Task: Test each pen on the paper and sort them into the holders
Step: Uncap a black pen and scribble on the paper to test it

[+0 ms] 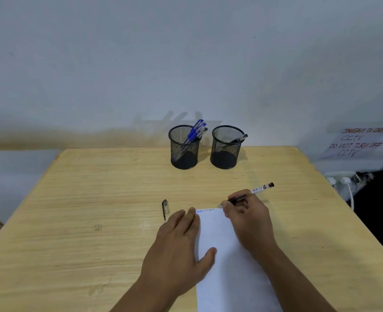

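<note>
My right hand (248, 218) grips a clear black-ink pen (257, 190), its tip touching the top edge of the white paper (222, 262), where a line of blue scribbles runs. My left hand (179, 246) lies flat on the paper's left edge, fingers spread. A black pen cap (165, 208) rests on the table left of the paper. Two black mesh holders stand at the back: the left holder (184, 148) contains several blue-capped pens (196, 131), the right holder (226, 147) contains one black pen (239, 139).
The wooden table (96, 199) meets a pale wall at its far edge. To the right, beyond the table, are a handwritten CCTV notice (357, 143) and a power strip with white plugs (343, 180).
</note>
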